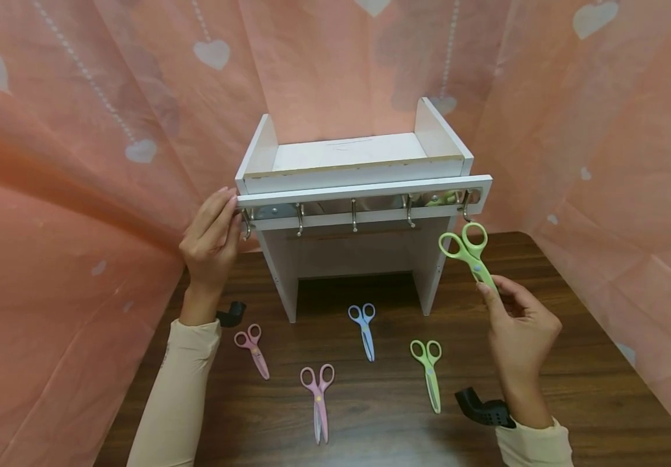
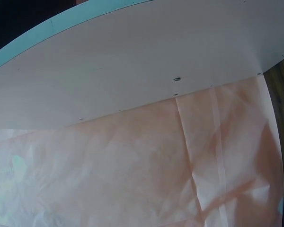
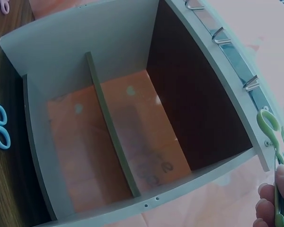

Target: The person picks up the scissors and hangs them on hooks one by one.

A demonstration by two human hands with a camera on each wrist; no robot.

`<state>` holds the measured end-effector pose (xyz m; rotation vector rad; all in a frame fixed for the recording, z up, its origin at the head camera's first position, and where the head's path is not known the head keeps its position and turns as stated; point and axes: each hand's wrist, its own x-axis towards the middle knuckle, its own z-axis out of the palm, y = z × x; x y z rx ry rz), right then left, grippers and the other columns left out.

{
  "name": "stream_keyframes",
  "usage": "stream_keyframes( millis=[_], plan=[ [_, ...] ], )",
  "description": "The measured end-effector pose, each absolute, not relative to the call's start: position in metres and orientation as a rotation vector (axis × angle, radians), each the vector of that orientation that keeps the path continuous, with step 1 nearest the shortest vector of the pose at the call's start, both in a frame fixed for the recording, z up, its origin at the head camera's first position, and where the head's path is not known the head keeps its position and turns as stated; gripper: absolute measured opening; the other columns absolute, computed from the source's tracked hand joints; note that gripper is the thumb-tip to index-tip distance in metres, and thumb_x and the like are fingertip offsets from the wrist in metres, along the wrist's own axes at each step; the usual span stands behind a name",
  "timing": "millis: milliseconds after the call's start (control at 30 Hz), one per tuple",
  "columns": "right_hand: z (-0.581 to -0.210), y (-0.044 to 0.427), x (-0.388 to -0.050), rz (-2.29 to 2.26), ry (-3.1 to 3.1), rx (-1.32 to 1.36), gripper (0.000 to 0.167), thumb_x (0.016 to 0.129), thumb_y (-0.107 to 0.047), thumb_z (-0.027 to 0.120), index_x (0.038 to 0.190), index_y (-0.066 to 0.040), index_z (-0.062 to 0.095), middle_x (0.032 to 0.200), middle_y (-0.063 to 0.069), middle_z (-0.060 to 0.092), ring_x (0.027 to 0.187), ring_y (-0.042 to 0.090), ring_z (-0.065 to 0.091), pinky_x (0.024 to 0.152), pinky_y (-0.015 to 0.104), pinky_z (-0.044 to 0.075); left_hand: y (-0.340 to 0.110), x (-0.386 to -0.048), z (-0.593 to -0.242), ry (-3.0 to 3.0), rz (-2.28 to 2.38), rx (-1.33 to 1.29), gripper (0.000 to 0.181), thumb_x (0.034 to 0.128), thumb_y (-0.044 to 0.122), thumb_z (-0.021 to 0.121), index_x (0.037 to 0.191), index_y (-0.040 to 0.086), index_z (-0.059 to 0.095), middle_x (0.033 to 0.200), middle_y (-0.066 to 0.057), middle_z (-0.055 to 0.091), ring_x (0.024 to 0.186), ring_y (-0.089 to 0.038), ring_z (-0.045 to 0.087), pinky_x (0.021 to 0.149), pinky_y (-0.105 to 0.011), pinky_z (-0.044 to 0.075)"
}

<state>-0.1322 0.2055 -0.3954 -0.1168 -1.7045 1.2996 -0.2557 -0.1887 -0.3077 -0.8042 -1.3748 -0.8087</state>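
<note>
A creased peach curtain (image 1: 335, 78) printed with pale hearts (image 1: 212, 54) hangs on 3 sides; the tabletop (image 1: 376, 408) is dark brown wood-grain.

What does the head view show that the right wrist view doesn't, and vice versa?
Head only: the left grip at the left end of the white rail, plus the loose green plastic scissors.
Right wrist only: the dark underside inside the white rectangular shelf.
Both: the right grip, its held green plastic scissors, the shelf, silver metal hooks, blue scissors and the brown woodgrain table.
</note>
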Motion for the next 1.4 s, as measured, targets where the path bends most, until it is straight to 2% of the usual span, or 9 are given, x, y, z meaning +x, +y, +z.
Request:
stream_keyframes(
  millis=[233, 467, 700, 933, 1233, 1400],
  plan=[
    [-0.392, 0.205, -0.135, 1.304, -1.7, -0.117, 0.017, 0.084, -0.004, 0.083, 0.1, -0.001, 0.08, 0.082, -0.001, 0.076, 0.064, 0.003, 0.067, 0.059, 0.01, 0.053, -0.189, -0.255, -0.307, -1.384, -0.806, -0.794, 0.041, 0.0694, -0.029, 0.074, 0.105, -0.009, 0.076, 0.107, -0.026, 0.073, 0.104, -0.045, 0.069, 0.099, -0.046, 0.057],
    [-0.393, 0.205, -0.138, 1.301, -1.689, -0.13, 0.017, 0.083, -0.003, 0.083, 0.099, 0.0, 0.081, 0.081, -0.006, 0.074, 0.062, 0.001, 0.064, 0.056, 0.009, 0.05, -0.19, -0.256, -0.308, -1.383, -0.796, -0.802, 0.042, 0.0687, -0.03, 0.074, 0.105, -0.009, 0.076, 0.107, -0.026, 0.073, 0.104, -0.045, 0.069, 0.098, -0.045, 0.057],
    [-0.393, 0.203, -0.14, 1.318, -1.667, -0.107, 0.017, 0.083, -0.004, 0.083, 0.099, 0.001, 0.08, 0.079, -0.005, 0.074, 0.061, 0.002, 0.064, 0.055, 0.01, 0.05, -0.191, -0.258, -0.31, -1.384, -0.805, -0.802, 0.043, 0.0681, -0.03, 0.074, 0.105, -0.009, 0.076, 0.108, -0.026, 0.073, 0.104, -0.046, 0.068, 0.099, -0.045, 0.057],
    [-0.397, 0.205, -0.143, 1.319, -1.676, -0.074, 0.018, 0.086, -0.007, 0.081, 0.102, 0.001, 0.08, 0.08, -0.002, 0.075, 0.062, 0.013, 0.07, 0.058, 0.012, 0.055, -0.19, -0.257, -0.309, -1.388, -0.805, -0.808, 0.043, 0.0678, -0.031, 0.074, 0.106, -0.009, 0.076, 0.108, -0.027, 0.073, 0.105, -0.046, 0.068, 0.099, -0.046, 0.056],
    [-0.395, 0.205, -0.146, 1.348, -1.675, -0.056, 0.017, 0.087, -0.008, 0.08, 0.102, 0.0, 0.08, 0.078, -0.002, 0.075, 0.063, 0.006, 0.069, 0.058, 0.013, 0.056, -0.191, -0.257, -0.31, -1.391, -0.791, -0.803, 0.043, 0.068, -0.03, 0.074, 0.106, -0.009, 0.075, 0.109, -0.026, 0.072, 0.105, -0.046, 0.068, 0.099, -0.046, 0.056],
    [-0.395, 0.203, -0.147, 1.368, -1.664, -0.056, 0.015, 0.087, -0.007, 0.08, 0.101, 0.0, 0.08, 0.077, 0.0, 0.075, 0.063, 0.011, 0.07, 0.057, 0.013, 0.056, -0.192, -0.258, -0.31, -1.401, -0.784, -0.808, 0.043, 0.0681, -0.03, 0.075, 0.107, -0.009, 0.075, 0.109, -0.026, 0.072, 0.106, -0.045, 0.068, 0.1, -0.046, 0.056]
  ],
)
